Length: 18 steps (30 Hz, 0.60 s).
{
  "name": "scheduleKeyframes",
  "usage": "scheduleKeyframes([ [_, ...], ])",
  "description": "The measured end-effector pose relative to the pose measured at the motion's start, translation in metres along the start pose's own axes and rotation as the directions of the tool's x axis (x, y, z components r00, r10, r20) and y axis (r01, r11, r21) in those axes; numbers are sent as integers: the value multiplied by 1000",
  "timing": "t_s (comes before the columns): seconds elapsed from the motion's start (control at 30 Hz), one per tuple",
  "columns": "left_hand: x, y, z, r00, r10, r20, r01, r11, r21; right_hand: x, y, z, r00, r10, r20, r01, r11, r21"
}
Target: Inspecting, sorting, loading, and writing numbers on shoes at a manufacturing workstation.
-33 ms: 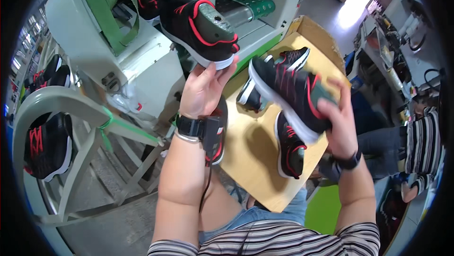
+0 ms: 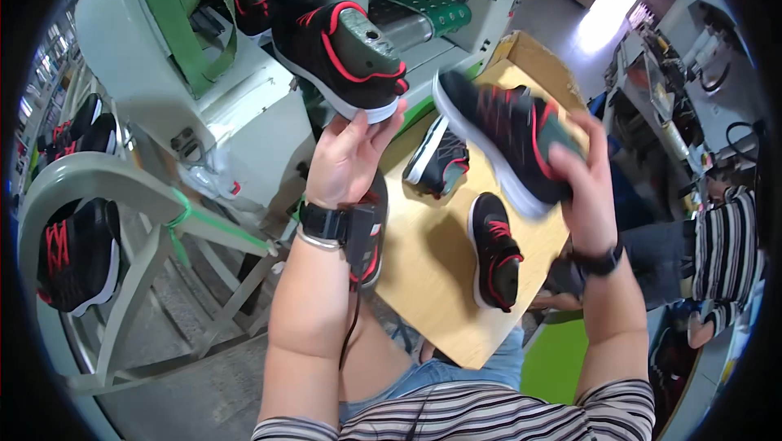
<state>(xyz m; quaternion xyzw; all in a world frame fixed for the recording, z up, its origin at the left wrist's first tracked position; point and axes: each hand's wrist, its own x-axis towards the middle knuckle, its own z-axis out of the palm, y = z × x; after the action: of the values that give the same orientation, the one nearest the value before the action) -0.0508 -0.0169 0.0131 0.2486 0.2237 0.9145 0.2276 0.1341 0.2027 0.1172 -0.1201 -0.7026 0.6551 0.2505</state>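
Observation:
My left hand (image 2: pixel 346 157) is closed under the heel end of a black sneaker (image 2: pixel 305 54) with red trim and a white sole, its toe pointing away from me. A grey-green last with a hole in its top fills this shoe's opening. In my right hand (image 2: pixel 590 188) is a matching sneaker (image 2: pixel 509 136), gripped at the heel and blurred by motion. It is tilted above the wooden board, toe up to the left. Below it, one sneaker (image 2: pixel 495 250) lies on the board, and another (image 2: pixel 440 160) sits farther back. My left wrist partly hides a further shoe (image 2: pixel 373 245).
The pale wooden board (image 2: pixel 423 294) has a cardboard edge (image 2: pixel 550 58) at its far side. Ahead stands a machine with a green perforated belt (image 2: pixel 432 5). On the left, a grey wheel-like frame (image 2: pixel 114 164) carries more sneakers (image 2: pixel 81 258). A person (image 2: pixel 725 241) in stripes is at right.
The sneaker in my right hand has risen slightly, away from me, and now covers more of a shoe behind it. My left hand keeps its hold, and the whole view has shifted a little.

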Motion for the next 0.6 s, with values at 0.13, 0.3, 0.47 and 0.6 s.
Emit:
scheduleKeyframes([
  [0.13,1,5,-5,997,-5,-78,7,1000,17,151,-5,32,961,-268,64,263,962,72],
  [0.3,6,-1,-2,995,-47,-93,50,998,32,306,51,55,889,-344,303,455,744,-490],
  [0.47,2,10,-9,994,-14,-110,25,995,98,323,83,73,893,-399,207,448,759,-472],
  [0.6,2,5,0,998,-44,-35,47,995,84,318,116,-17,936,-323,139,338,721,-604],
])
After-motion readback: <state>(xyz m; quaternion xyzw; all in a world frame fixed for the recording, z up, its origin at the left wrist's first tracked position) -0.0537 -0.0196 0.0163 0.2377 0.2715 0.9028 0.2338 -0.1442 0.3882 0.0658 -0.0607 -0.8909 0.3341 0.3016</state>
